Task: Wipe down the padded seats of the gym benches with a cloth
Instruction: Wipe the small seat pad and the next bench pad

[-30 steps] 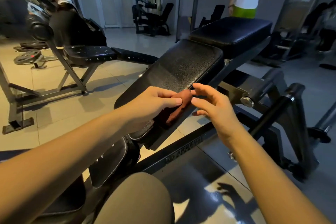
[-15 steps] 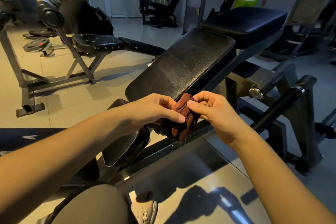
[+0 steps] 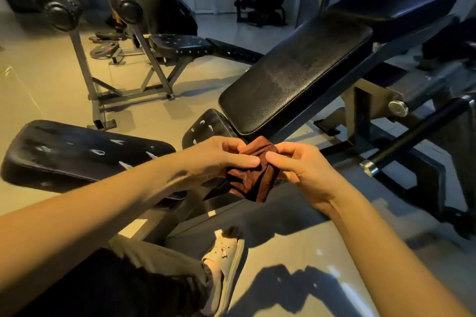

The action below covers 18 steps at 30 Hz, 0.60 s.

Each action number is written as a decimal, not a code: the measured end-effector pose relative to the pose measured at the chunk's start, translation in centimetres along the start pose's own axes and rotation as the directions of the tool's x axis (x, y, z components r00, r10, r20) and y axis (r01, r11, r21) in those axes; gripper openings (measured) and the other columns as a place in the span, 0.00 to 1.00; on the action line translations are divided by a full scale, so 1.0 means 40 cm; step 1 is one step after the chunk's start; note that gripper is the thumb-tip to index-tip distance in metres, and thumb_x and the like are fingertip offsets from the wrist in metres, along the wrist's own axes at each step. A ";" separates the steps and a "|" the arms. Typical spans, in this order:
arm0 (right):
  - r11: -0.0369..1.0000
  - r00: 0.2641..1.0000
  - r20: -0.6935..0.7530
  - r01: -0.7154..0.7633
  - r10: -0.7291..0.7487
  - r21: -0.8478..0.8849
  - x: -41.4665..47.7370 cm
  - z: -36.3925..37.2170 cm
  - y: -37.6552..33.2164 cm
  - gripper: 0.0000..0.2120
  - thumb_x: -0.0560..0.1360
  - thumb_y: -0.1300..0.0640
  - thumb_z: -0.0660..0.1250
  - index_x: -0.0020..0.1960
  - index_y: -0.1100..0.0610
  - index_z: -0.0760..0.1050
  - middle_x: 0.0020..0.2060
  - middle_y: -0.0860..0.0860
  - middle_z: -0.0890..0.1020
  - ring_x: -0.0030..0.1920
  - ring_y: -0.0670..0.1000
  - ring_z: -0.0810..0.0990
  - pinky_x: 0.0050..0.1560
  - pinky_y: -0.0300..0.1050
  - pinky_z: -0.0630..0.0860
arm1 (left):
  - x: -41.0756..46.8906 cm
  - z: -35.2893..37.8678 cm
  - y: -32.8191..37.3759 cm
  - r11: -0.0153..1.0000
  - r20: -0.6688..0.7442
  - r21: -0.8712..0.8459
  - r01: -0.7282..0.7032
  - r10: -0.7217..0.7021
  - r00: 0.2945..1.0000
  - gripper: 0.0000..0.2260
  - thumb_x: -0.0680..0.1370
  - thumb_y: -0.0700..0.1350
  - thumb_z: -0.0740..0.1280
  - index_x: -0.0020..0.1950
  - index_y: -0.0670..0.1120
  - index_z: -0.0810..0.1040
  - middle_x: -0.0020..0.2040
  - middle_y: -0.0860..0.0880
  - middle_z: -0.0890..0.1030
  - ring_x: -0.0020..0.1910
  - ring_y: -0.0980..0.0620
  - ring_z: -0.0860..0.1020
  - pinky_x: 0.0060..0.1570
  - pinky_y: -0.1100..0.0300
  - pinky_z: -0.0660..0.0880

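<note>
A crumpled dark brown cloth [image 3: 253, 179] hangs in the air between both hands, below the near end of the inclined black bench pad [image 3: 296, 77]. My left hand [image 3: 219, 159] pinches its left side with thumb and fingers. My right hand [image 3: 298, 165] pinches its right side. A flat black padded seat [image 3: 77, 154] with scuffed white marks lies at the lower left. A small worn pad [image 3: 206, 127] sits between the two. The cloth touches no pad.
A second bench [image 3: 180, 46] on a grey steel frame stands at the back left beside a rack with weight plates [image 3: 61, 11]. Another black pad [image 3: 401, 4] tops the machine at the back right. A black bar [image 3: 417, 131] juts out at right. My sandalled foot [image 3: 224, 262] rests on the tiled floor.
Both hands drew the cloth back off the inclined pad and bunched it between them. The view dropped and swung left, bringing the flat seat and my foot into sight.
</note>
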State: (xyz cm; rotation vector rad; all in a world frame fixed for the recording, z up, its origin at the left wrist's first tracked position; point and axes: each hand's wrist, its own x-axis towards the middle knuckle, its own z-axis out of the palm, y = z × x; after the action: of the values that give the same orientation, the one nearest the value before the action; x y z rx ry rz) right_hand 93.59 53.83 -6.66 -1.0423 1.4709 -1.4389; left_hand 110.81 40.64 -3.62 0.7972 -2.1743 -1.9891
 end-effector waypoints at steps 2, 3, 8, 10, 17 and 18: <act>1.000 0.997 0.073 -0.007 0.006 0.012 -0.022 0.007 -0.004 0.06 0.80 0.62 0.68 0.53 0.58 0.82 0.46 0.54 0.87 0.50 0.51 0.86 0.48 0.40 0.81 | -0.035 0.011 -0.019 0.994 0.023 -0.105 0.029 -0.027 0.999 0.16 0.79 0.44 0.70 0.61 0.36 0.76 0.53 0.38 0.82 0.49 0.44 0.83 0.46 0.58 0.81; 1.000 0.994 0.106 -0.014 0.012 0.017 -0.031 0.010 -0.007 0.06 0.80 0.62 0.67 0.54 0.58 0.82 0.47 0.54 0.87 0.51 0.51 0.86 0.49 0.40 0.81 | -0.049 0.015 -0.028 0.990 0.015 -0.137 0.034 -0.032 0.999 0.18 0.79 0.43 0.69 0.63 0.33 0.74 0.53 0.38 0.81 0.50 0.43 0.82 0.46 0.57 0.82; 0.995 0.991 0.128 -0.057 0.046 0.084 -0.037 0.046 0.007 0.09 0.82 0.61 0.64 0.58 0.61 0.82 0.50 0.57 0.86 0.51 0.53 0.85 0.50 0.43 0.81 | -0.109 0.039 -0.049 0.970 -0.094 -0.239 0.042 -0.067 0.993 0.11 0.79 0.45 0.70 0.56 0.39 0.78 0.52 0.42 0.84 0.50 0.46 0.85 0.45 0.57 0.82; 0.987 0.995 0.075 -0.077 0.067 0.139 -0.029 0.068 0.033 0.10 0.82 0.62 0.63 0.58 0.64 0.82 0.49 0.57 0.86 0.49 0.53 0.84 0.49 0.45 0.82 | -0.102 0.051 -0.049 0.986 -0.122 -0.126 0.112 -0.127 0.984 0.15 0.76 0.50 0.73 0.58 0.41 0.80 0.53 0.45 0.86 0.51 0.49 0.86 0.48 0.56 0.81; 0.953 0.975 -0.099 -0.170 0.200 0.250 0.007 0.118 0.127 0.10 0.81 0.59 0.66 0.53 0.62 0.84 0.47 0.57 0.87 0.48 0.54 0.84 0.49 0.51 0.80 | -0.012 0.046 -0.151 0.985 -0.323 -0.020 0.174 -0.171 0.931 0.17 0.71 0.48 0.80 0.56 0.44 0.83 0.50 0.45 0.86 0.50 0.48 0.85 0.59 0.50 0.81; 0.960 0.972 -0.113 -0.176 0.204 0.216 0.018 0.129 0.141 0.11 0.80 0.55 0.68 0.54 0.61 0.84 0.48 0.57 0.87 0.49 0.55 0.85 0.51 0.53 0.81 | -0.003 0.040 -0.176 0.988 -0.334 -0.034 0.151 -0.154 0.930 0.16 0.71 0.47 0.80 0.55 0.44 0.82 0.50 0.45 0.86 0.50 0.48 0.86 0.58 0.51 0.81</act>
State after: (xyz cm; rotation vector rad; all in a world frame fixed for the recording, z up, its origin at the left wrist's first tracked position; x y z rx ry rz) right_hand 98.13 51.51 -12.42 -0.6700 1.4392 -1.5068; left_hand 112.49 42.02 -10.50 1.2371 -1.9589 -1.7621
